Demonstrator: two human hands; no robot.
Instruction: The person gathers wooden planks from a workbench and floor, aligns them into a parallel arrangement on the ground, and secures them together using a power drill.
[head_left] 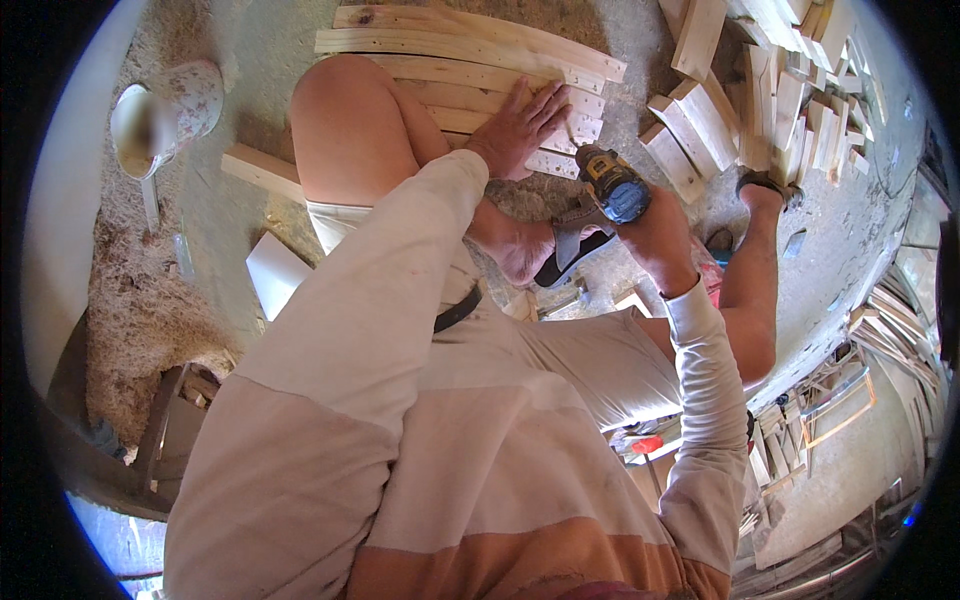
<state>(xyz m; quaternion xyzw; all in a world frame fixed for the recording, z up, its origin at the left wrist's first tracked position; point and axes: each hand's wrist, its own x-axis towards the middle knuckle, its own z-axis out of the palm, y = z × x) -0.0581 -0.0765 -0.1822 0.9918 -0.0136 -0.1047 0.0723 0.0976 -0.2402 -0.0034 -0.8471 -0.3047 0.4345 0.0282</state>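
Observation:
A panel of pale wooden slats point(470, 45), laid side by side, lies on the floor in front of me. Small dark marks dot the slats' right ends. My left hand point(515, 132) rests flat on the slats near those ends, its fingers stretched out. In my right hand point(656, 240) I grip a yellow and black cordless drill point(608, 180) with a blue rear end. Its thin bit points at the right ends of the slats, close to my left fingertips. Whether the tip touches the wood I cannot tell.
Cut wood blocks point(790, 95) are heaped at the far right. Left of my bent knee lies a wooden beam point(262, 172), with a white board point(277, 273) nearer. A white bucket point(143, 130) stands among sawdust point(135, 290) at left. My sandalled foot point(570, 250) is below the drill.

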